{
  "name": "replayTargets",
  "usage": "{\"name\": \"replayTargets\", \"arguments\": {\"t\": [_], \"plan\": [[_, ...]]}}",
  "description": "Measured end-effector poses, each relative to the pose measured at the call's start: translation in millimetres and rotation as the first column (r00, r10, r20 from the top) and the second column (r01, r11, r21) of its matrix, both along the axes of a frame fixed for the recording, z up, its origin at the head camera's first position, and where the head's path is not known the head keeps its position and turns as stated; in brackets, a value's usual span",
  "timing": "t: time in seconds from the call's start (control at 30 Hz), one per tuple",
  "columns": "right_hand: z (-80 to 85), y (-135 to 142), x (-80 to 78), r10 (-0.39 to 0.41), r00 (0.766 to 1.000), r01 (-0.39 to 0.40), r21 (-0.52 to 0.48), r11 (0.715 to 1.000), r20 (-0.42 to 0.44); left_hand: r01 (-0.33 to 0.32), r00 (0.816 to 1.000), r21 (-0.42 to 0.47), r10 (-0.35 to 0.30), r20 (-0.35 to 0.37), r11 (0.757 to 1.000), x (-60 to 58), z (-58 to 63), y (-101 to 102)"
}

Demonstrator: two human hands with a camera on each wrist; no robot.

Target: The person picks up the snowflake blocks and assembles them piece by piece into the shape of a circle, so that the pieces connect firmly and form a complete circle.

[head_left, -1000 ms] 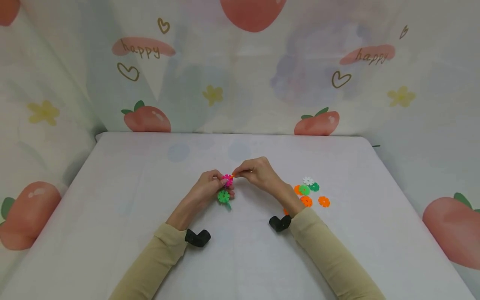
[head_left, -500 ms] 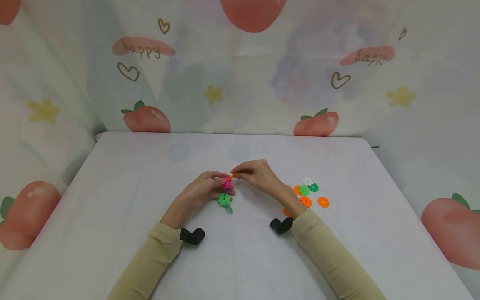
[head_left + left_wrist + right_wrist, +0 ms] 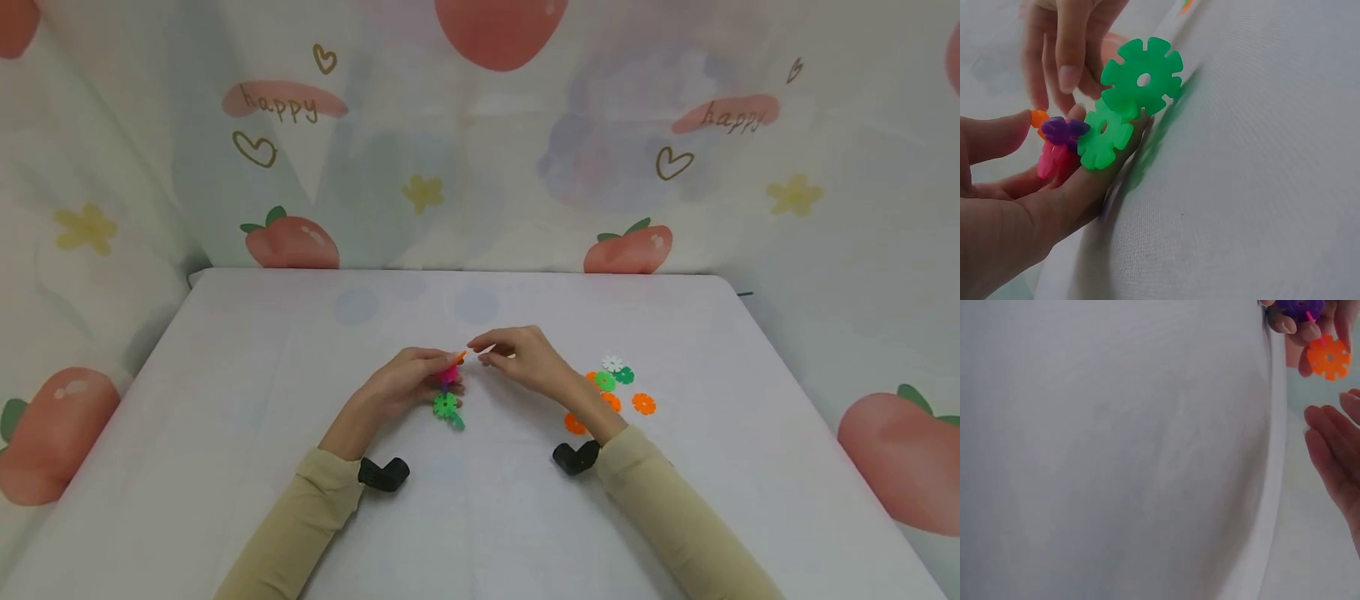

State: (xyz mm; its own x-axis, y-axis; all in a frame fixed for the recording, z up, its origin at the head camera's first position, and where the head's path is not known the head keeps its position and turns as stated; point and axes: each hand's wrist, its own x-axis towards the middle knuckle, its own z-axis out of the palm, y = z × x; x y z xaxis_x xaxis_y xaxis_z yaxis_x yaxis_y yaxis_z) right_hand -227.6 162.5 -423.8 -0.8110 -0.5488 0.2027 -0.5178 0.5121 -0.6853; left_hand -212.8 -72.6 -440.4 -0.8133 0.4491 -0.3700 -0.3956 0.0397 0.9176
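My left hand (image 3: 397, 385) grips a chain of slotted snowflake discs above the white table. In the left wrist view a dark green disc (image 3: 1127, 70) ends the chain, joined to a light green disc (image 3: 1091, 142), then a purple disc (image 3: 1060, 130) and a pink disc (image 3: 1050, 161). An orange disc (image 3: 1327, 370) sits at the other end, standing out past the pink one near the left thumb. My right hand (image 3: 525, 358) hovers just right of that orange disc, fingers extended and apart from it, holding nothing.
Loose snowflake discs lie to the right, partly behind the right forearm: a white disc (image 3: 612, 363), a green disc (image 3: 625, 376), a light green disc (image 3: 605, 382) and several orange ones, such as the orange disc (image 3: 643, 404). A printed curtain (image 3: 495, 225) rises behind the table (image 3: 300, 325).
The right hand pinched the orange disc at the pink one earlier; now it has let go and drawn slightly right. The chain stays in the left hand, turned a little.
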Motion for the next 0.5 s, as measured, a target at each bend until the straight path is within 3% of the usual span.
{"name": "replayTargets", "arguments": {"t": [0.5], "plan": [[5.6,70.9,30.4,-0.077,0.997,0.078,0.165,0.983,-0.014,-0.015,1.000,-0.011,0.015,-0.006,1.000,1.9,0.1,-0.7]]}}
